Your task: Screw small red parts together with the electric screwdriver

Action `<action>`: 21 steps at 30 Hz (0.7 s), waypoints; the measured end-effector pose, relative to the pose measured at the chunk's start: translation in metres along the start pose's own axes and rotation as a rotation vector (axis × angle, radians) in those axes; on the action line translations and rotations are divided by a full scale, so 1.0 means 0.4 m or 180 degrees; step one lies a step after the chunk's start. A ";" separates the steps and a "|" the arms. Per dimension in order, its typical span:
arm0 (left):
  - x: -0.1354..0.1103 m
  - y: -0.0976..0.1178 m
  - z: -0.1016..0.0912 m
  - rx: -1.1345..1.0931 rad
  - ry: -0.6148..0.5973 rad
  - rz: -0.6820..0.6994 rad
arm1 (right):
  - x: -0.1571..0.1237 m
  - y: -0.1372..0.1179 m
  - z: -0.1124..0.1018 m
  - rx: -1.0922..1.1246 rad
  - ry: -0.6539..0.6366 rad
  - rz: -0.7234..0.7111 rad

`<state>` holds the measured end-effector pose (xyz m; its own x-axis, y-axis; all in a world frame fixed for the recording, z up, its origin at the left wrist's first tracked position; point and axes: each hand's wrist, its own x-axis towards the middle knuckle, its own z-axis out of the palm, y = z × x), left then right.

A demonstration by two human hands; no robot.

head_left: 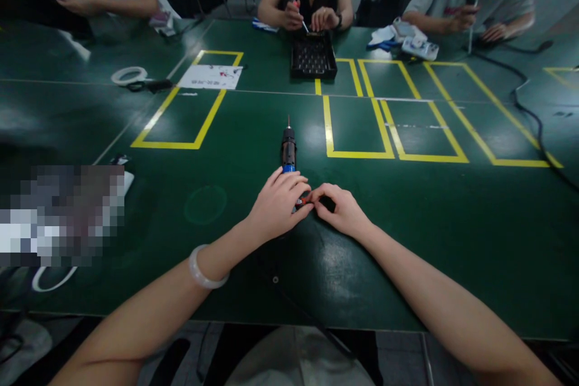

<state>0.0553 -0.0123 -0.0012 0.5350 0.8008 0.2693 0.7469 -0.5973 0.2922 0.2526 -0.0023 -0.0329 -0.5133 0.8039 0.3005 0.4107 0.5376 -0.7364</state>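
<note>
An electric screwdriver (288, 148) lies on the green table, its thin bit pointing away from me. It has a black and brown front and a blue band. My left hand (279, 204) is closed over its rear part and hides most of the body there. Close beside it, my right hand (340, 210) pinches with thumb and forefinger at a small red part by the left fingertips. What exactly lies between those fingers is hidden. A dark cord appears to run along the table towards my lap.
Yellow tape outlines (359, 154) mark the green table (452, 223). Across it, a person works with a red-handled tool over a black tray (313, 75). Tape roll (129, 76), scissors (151, 85) and a printed sheet (210, 77) lie left; a black cable (538, 126) runs right.
</note>
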 end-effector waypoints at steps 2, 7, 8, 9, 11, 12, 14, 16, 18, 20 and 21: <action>0.006 -0.002 0.010 0.0091 -0.0157 -0.0039 | 0.000 0.000 -0.001 0.0014 -0.0026 0.0006; 0.001 -0.011 -0.001 0.0213 -0.0251 -0.0112 | 0.001 -0.002 -0.003 0.0078 -0.0074 0.0058; -0.002 -0.016 -0.006 0.0216 -0.0256 -0.0117 | 0.002 -0.003 -0.004 0.0099 -0.0063 0.0073; -0.005 -0.024 -0.012 0.0223 -0.0267 -0.0125 | 0.002 -0.003 -0.004 0.0122 -0.0050 0.0086; -0.014 -0.046 -0.024 0.0254 -0.0311 -0.0169 | 0.003 -0.003 -0.005 0.0164 -0.0033 0.0094; -0.020 -0.061 -0.031 0.0267 -0.0332 -0.0209 | 0.003 -0.003 -0.005 0.0179 -0.0036 0.0092; -0.034 -0.095 -0.047 0.0274 -0.0370 -0.0297 | 0.003 -0.002 -0.004 0.0197 -0.0050 0.0090; -0.050 -0.133 -0.066 0.0280 -0.0412 -0.0359 | 0.002 -0.001 -0.004 0.0208 -0.0057 0.0098; -0.068 -0.172 -0.087 0.0332 -0.0463 -0.0437 | 0.001 -0.001 -0.004 0.0216 -0.0053 0.0111; -0.086 -0.211 -0.108 0.0406 -0.0530 -0.0546 | 0.000 0.000 -0.004 0.0211 -0.0052 0.0114; -0.093 -0.231 -0.118 0.0439 -0.0563 -0.0603 | 0.000 0.000 -0.005 0.0202 -0.0051 0.0117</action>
<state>-0.0522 0.0108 0.0050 0.4324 0.9001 0.0541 0.8802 -0.4343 0.1912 0.2542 -0.0017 -0.0318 -0.5110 0.8184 0.2630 0.3812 0.4900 -0.7840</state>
